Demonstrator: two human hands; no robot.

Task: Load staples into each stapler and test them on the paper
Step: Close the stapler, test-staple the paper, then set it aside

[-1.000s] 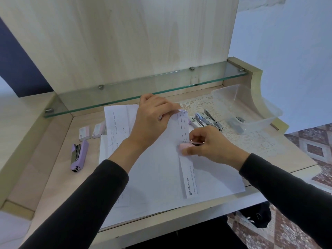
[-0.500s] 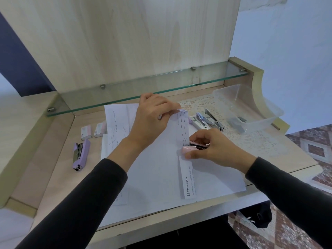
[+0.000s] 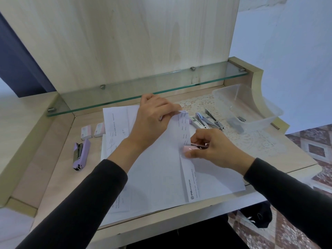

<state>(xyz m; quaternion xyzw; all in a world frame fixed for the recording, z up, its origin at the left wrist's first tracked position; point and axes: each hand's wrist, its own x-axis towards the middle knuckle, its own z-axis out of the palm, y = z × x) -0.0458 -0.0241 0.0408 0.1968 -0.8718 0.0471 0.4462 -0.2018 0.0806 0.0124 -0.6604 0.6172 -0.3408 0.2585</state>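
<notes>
Paper (image 3: 158,169) on the desk (image 3: 53,164), gear around it.
From the paper: lone stapler (image 3: 80,154) at 9 o'clock, two staple boxes (image 3: 93,130) at 10, glass shelf (image 3: 125,97) behind at 12, staplers (image 3: 208,120) on the doily (image 3: 251,141) at 2, container (image 3: 269,112) beyond them, held stapler (image 3: 193,147) on its edge at 3.

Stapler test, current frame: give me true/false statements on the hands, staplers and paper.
1. The right hand grips a pink stapler at the folded paper's edge. True.
2. The left hand pinches the folded paper's far end. True.
3. The purple stapler is in the left hand. False: it lies on the desk, left of the papers.
4. The folded paper bears no staples. False: rows of dark staples run along it.
</notes>
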